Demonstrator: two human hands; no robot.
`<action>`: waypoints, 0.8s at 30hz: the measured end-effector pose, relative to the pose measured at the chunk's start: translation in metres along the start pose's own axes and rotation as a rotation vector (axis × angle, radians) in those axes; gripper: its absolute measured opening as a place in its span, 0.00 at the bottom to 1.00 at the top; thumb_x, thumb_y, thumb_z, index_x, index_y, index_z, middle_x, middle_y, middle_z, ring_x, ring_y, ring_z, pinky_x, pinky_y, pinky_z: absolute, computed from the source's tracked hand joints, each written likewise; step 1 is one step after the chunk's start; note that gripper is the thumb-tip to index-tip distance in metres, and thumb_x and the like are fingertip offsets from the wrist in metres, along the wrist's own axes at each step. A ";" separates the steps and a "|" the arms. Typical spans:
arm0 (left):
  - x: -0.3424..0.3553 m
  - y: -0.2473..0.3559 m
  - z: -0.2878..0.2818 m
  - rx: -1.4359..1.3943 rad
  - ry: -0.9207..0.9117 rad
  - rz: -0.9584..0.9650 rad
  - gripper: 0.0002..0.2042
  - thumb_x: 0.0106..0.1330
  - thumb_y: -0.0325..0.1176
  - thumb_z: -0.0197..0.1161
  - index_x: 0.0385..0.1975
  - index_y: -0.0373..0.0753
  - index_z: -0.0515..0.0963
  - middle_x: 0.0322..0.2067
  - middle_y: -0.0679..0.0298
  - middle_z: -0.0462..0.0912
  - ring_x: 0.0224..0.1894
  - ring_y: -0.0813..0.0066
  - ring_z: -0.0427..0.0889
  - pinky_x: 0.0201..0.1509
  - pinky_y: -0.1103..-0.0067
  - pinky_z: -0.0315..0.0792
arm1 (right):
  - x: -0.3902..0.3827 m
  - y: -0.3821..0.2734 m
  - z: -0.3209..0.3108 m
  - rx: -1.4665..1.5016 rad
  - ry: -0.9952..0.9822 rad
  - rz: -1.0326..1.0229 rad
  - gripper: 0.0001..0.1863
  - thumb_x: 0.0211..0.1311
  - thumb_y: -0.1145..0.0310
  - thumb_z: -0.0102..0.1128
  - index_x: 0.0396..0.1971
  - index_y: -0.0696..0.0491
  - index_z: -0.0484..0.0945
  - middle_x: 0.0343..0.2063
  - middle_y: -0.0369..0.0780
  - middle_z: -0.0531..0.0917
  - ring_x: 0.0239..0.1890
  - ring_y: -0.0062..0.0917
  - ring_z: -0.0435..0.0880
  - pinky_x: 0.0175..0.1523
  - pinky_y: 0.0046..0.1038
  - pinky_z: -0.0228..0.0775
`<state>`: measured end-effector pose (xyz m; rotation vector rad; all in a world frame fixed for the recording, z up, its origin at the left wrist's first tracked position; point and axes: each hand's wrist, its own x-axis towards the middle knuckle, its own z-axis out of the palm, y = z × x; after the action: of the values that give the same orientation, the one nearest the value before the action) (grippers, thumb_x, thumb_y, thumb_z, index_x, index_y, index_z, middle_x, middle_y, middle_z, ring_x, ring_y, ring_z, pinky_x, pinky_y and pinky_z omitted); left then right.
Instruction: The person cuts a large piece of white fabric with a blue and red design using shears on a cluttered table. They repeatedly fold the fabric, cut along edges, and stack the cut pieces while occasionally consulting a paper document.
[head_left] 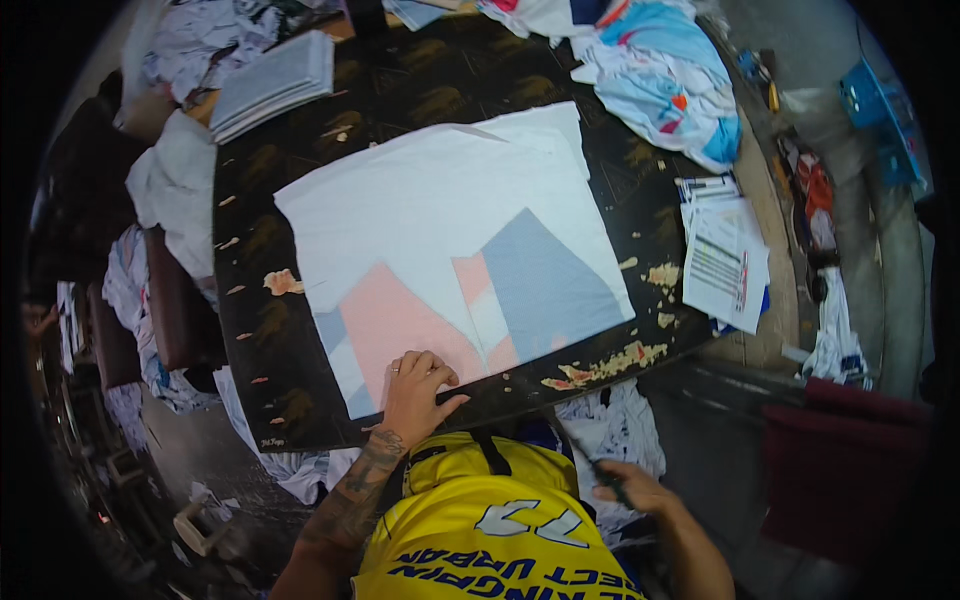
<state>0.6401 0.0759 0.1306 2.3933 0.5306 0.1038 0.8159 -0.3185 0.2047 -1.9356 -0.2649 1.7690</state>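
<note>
A white piece of cloth with pale red and blue-grey panels lies spread on the dark table. It looks like shorts fabric, with a slit running up between the panels from the near edge. My left hand rests on its near edge, thumb apart and fingers slightly bent, holding nothing. Low on the right, off the table's edge, my right hand is closed round a long slim tool with a dark handle, probably scissors. Its blade points up and left toward the table edge; my fingers hide part of the handle.
Folded grey-white cloth is stacked at the far left corner. A heap of white and light-blue garments covers the far right. Printed papers lie at the right edge. More white cloth sits below the table; a maroon cloth-like surface stands right.
</note>
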 end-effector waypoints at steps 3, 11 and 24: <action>-0.004 -0.006 0.006 -0.005 0.040 0.046 0.11 0.58 0.37 0.80 0.31 0.40 0.83 0.39 0.63 0.80 0.52 0.60 0.77 0.60 0.63 0.67 | 0.032 -0.025 0.067 -0.025 -0.027 0.026 0.39 0.62 0.35 0.74 0.59 0.53 0.81 0.37 0.42 0.87 0.44 0.34 0.85 0.53 0.35 0.75; 0.005 -0.010 -0.004 -0.116 -0.060 0.086 0.10 0.57 0.30 0.79 0.35 0.37 0.85 0.44 0.62 0.82 0.57 0.56 0.77 0.63 0.62 0.69 | 0.105 -0.066 0.107 -0.007 0.107 -0.044 0.42 0.58 0.31 0.75 0.56 0.54 0.83 0.40 0.45 0.89 0.46 0.38 0.88 0.54 0.36 0.76; 0.010 -0.021 -0.010 -0.177 -0.169 0.087 0.09 0.61 0.30 0.76 0.38 0.38 0.85 0.48 0.63 0.81 0.60 0.56 0.74 0.65 0.61 0.68 | 0.117 -0.118 0.103 0.135 0.123 0.030 0.36 0.56 0.33 0.79 0.29 0.58 0.87 0.22 0.36 0.83 0.26 0.23 0.80 0.38 0.27 0.74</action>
<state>0.6396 0.1000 0.1247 2.2272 0.3242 -0.0134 0.7537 -0.1401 0.1559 -1.9509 -0.0716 1.6346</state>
